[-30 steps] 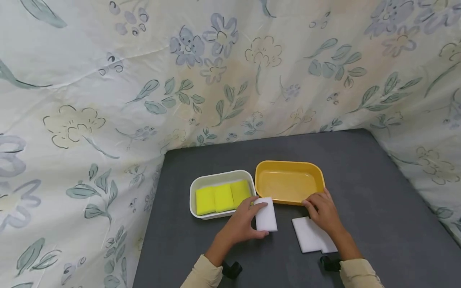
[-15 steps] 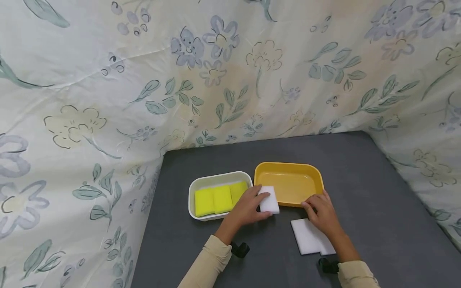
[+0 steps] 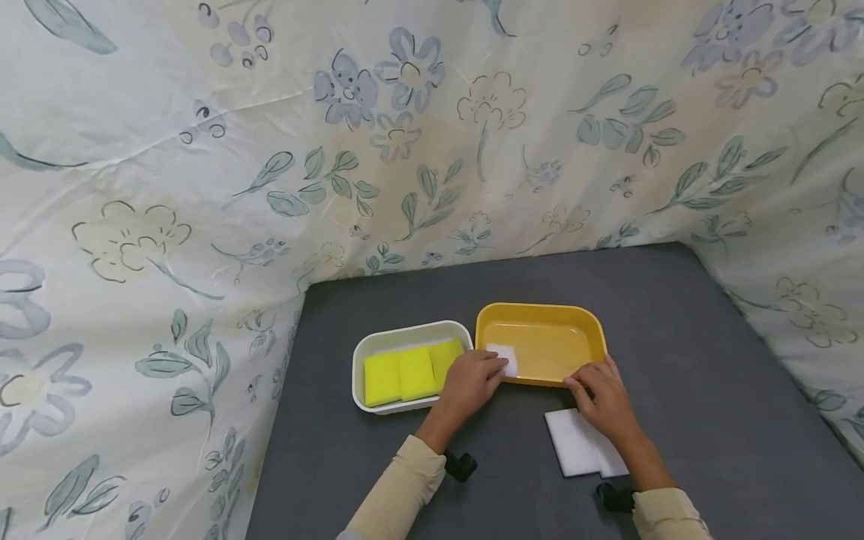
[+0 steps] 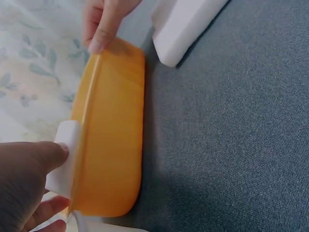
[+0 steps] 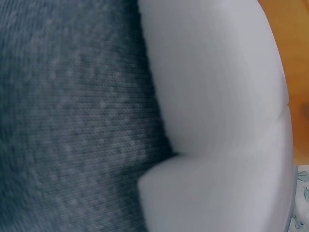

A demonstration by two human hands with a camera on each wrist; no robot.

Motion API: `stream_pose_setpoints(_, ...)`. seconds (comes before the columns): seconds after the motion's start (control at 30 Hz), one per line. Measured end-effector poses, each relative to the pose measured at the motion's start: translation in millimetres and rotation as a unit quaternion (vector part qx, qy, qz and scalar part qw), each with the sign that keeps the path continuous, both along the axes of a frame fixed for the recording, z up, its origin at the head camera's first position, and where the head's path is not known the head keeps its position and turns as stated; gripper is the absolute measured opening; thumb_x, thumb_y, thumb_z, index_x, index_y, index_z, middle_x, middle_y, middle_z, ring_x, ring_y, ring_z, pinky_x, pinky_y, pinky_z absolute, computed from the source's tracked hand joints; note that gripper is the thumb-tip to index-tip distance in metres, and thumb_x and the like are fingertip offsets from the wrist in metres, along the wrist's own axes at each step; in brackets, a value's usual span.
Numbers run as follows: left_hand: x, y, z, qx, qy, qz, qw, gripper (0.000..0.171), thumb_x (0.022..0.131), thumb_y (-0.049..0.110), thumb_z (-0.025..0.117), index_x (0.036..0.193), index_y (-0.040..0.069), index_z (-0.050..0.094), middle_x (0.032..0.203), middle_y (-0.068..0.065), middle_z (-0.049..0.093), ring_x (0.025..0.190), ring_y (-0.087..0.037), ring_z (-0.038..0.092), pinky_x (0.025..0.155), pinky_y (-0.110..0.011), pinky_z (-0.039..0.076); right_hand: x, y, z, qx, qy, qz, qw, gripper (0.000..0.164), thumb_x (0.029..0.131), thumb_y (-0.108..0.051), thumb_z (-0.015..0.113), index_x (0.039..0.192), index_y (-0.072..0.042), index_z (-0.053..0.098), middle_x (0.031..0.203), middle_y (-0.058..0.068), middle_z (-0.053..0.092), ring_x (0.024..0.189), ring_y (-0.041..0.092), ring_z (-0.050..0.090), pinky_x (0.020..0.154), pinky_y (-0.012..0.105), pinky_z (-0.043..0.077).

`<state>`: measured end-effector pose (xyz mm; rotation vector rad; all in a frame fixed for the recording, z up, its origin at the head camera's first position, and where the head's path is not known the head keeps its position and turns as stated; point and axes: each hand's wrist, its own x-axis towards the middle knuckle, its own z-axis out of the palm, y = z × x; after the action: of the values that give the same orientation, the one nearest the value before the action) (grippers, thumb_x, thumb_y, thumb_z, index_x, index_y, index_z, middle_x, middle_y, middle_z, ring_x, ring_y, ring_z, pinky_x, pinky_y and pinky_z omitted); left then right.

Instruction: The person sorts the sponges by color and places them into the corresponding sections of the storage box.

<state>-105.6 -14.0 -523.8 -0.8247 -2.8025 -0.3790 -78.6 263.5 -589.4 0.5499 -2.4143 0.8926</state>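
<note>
While the right hand (image 3: 601, 394) pins the near-right corner of the orange tray (image 3: 550, 345), the left hand (image 3: 472, 379) is over that tray's near-left corner with the white block (image 3: 505, 351). Left grip: clamped on the block, thumb pressed to its side, other fingers round the far side, partly hidden. Block sits just inside the tray's left end, near edge; the left wrist view has it poking above the rim. Can't tell if it touches the floor.

Left forearm slants rightward from the surface's (image 3: 709, 375) near side, hand crossing the near-right corner of the white tray (image 3: 391, 409). Right forearm leans leftward, hand low at the rim. Right grip: thumb and fingers together on the rim, thumb on the outside wall.

White pads (image 3: 577, 442) lie on the surface under the right wrist, off the orange tray's near edge. Yellow sponges (image 3: 415, 373) sit in a row in the white tray.
</note>
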Motion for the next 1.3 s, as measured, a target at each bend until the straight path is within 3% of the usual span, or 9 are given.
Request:
stream_pose_setpoints(0.27, -1.9, 6.0, -0.1, -0.012, -0.02, 0.031, 0.9992, 0.028, 0.098, 0.031, 0.067, 0.123, 0.022, 0.074, 0.12, 0.004, 0.071, 0.112, -0.015, 0.063, 0.099, -0.03, 0.046, -0.3, 1.1, -1.4, 0.0, -0.003, -0.002, 1.0, 0.019, 0.084, -0.004, 0.078, 0.081, -0.014, 0.063, 0.08, 0.0, 0.062, 0.086, 0.026, 0.056, 0.109, 0.067, 0.022)
stream_pose_setpoints(0.7, -6.4, 5.9, -6.3, -0.04, -0.006, 0.024, 0.9989, 0.031, 0.101, 0.034, 0.061, 0.127, 0.021, 0.071, 0.123, 0.002, 0.069, 0.113, -0.017, 0.061, 0.098, -0.031, 0.047, -0.3, 0.6, -3.3, -0.001, 0.001, -0.004, 1.0, 0.019, 0.082, -0.003, 0.079, 0.08, -0.014, 0.063, 0.079, 0.0, 0.061, 0.085, 0.026, 0.057, 0.109, 0.068, 0.022)
stream_pose_setpoints(1.03, -5.4, 9.9, -3.0, -0.09, -0.068, 0.04, 0.9928, 0.044, 0.105, 0.045, 0.048, 0.14, 0.022, 0.06, 0.142, 0.001, 0.057, 0.131, -0.017, 0.05, 0.107, -0.035, 0.041, -0.6, -0.1, 0.4, -0.005, 0.004, -0.002, 1.0, 0.02, 0.081, -0.002, 0.079, 0.08, -0.014, 0.062, 0.079, 0.001, 0.061, 0.084, 0.025, 0.056, 0.11, 0.067, 0.021)
stream_pose_setpoints(1.3, -1.0, 12.9, -0.3, -0.146, -0.122, 0.04, 0.9809, 0.057, 0.105, 0.051, 0.043, 0.153, 0.021, 0.044, 0.158, 0.001, 0.039, 0.147, -0.019, 0.029, 0.114, -0.042, 0.032, 0.4, -0.5, 2.1, -0.002, -0.006, -0.007, 1.0, 0.021, 0.082, -0.003, 0.079, 0.08, -0.014, 0.062, 0.079, -0.001, 0.061, 0.084, 0.025, 0.056, 0.109, 0.067, 0.022)
